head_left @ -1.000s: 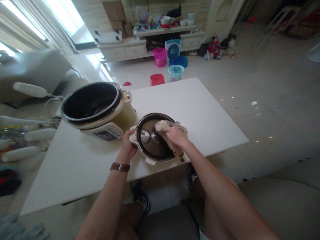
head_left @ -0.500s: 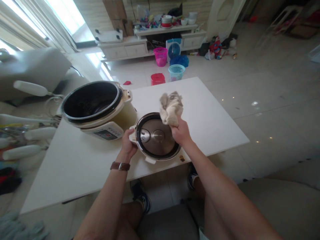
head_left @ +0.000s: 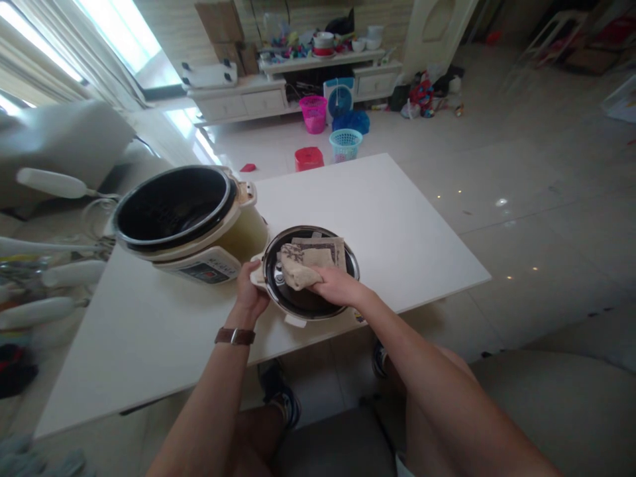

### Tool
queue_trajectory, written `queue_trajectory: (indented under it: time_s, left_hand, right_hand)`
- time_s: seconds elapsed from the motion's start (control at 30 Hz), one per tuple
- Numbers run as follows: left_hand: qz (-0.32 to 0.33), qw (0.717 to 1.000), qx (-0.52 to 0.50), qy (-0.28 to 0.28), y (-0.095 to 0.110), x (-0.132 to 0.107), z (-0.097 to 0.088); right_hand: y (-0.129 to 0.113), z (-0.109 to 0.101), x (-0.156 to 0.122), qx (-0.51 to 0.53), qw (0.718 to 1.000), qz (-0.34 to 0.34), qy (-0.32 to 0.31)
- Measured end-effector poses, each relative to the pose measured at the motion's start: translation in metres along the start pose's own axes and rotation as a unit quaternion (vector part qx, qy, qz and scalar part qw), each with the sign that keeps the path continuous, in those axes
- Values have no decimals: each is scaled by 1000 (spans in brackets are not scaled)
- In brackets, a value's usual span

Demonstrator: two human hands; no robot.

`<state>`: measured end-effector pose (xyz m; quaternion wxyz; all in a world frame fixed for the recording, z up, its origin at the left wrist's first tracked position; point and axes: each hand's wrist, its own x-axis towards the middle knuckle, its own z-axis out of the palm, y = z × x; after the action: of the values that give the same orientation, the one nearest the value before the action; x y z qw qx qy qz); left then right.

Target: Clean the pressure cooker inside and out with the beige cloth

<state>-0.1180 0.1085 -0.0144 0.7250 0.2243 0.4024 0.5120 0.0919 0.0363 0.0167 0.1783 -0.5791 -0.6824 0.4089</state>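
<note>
A round cooker lid (head_left: pixel 304 306) lies upside down near the front edge of the white table (head_left: pixel 397 232), its metal inner face up. My left hand (head_left: pixel 248 293), with a brown watch strap on the wrist, grips the lid's left rim. A beige cloth (head_left: pixel 308 257) lies spread over the lid's inner face. My right hand (head_left: pixel 335 286) presses on the cloth's near edge with the fingers closed over it. The open electric cooker (head_left: pixel 186 222) with its dark inner pot stands just left of the lid.
Left of the table are white chair rails and clutter (head_left: pixel 40 278). On the tiled floor beyond stand a red tub (head_left: pixel 309 158), a blue basket (head_left: pixel 346 144) and a pink basket (head_left: pixel 314 112). A low white cabinet (head_left: pixel 278 93) lines the far wall.
My right hand lifted the bunched cloth off the lid, then brought it back down. The cloth now lies flatter on the lid. My left hand has stayed on the rim.
</note>
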Motion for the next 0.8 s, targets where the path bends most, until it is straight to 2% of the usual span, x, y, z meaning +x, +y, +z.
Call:
queue_trajectory:
  time_s: [0.2, 0.37, 0.47, 0.57, 0.6, 0.67, 0.73, 0.8]
  left_hand:
    - [-6, 1000, 3, 4, 1, 0, 1]
    - [-1, 1000, 0, 0, -2, 0, 1]
    - [10, 1000, -5, 8, -3, 1, 1]
    - [14, 1000, -10, 17, -4, 0, 2]
    - [13, 1000, -10, 17, -3, 0, 2]
    - [10, 1000, -10, 16, -3, -1, 4]
    - [8, 1000, -11, 16, -3, -1, 6]
    - [5, 1000, -16, 19, -2, -1, 7]
  right_hand:
    - [11, 12, 3, -75, 997, 31, 3]
    - [14, 6, 5, -103, 992, 67, 33]
    - [16, -2, 6, -57, 997, 51, 30]
    - [23, -15, 10, 88, 994, 10, 61]
    - [26, -21, 11, 146, 985, 11, 90]
    - [34, -34, 13, 235, 952, 44, 190]
    - [40, -48, 11, 274, 902, 69, 327]
    - [44, -60, 4, 275, 837, 42, 471]
